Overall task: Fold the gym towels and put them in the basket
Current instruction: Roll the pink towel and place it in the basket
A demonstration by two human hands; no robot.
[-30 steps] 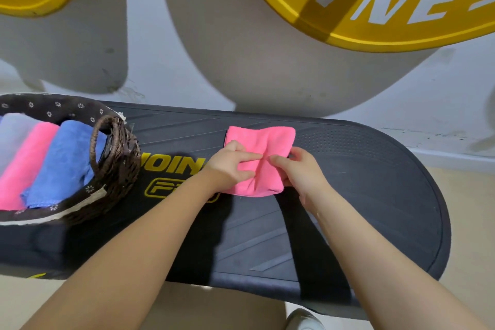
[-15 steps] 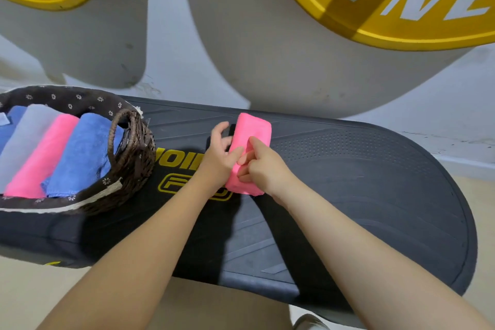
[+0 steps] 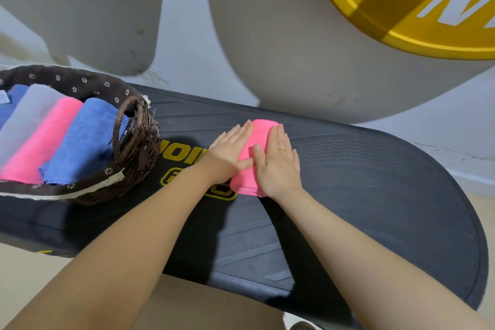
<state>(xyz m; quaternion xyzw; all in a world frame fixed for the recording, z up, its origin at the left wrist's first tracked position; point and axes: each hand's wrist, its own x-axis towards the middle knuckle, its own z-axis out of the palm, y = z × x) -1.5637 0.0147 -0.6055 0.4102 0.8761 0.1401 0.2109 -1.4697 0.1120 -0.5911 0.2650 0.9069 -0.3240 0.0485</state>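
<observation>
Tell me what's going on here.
A person is folding gym towels on a black exercise board. Both hands lie flat on a folded pink towel: the left hand along its left edge, the right hand over its right side. Neither hand has a grip on it. The wicker basket on the board's left end already holds rolled blue, grey and pink towels. This one is not yet in.

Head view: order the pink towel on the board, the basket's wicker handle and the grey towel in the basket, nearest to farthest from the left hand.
1. Pink towel on the board: under the left hand, touching it.
2. Wicker handle: to the left, on the basket's near end.
3. Grey towel: farther left, inside the basket.
</observation>
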